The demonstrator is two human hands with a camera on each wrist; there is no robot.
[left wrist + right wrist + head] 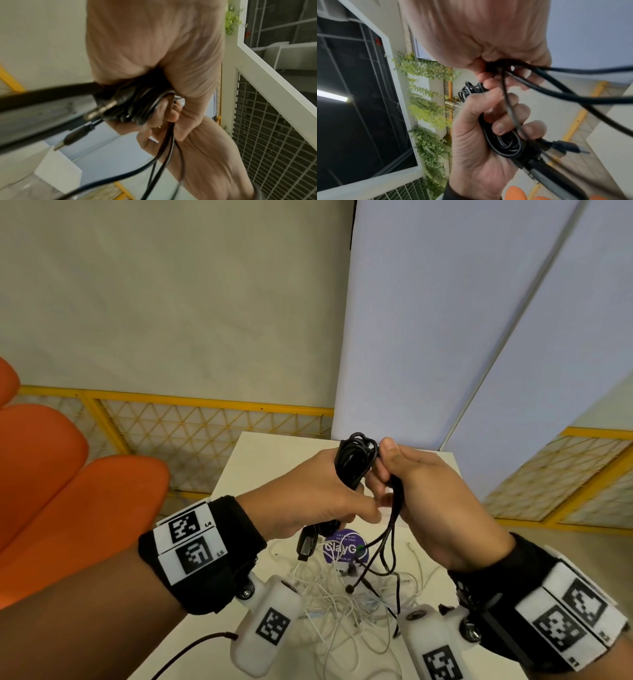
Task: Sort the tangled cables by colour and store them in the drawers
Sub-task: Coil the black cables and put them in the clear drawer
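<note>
- The left hand (308, 494) has its grip clenched round a coiled black bundle (354, 460), long axis running 12 to 6, held above the surface (260, 460).
- The right hand (435, 494), at 3 o'clock and touching the bundle, pinches loose black strands (390, 539) hanging toward 6.
- White cables (335, 601) lie tangled below; no drawers in view.
- Judgement: the strands wind onto the bundle next.
</note>
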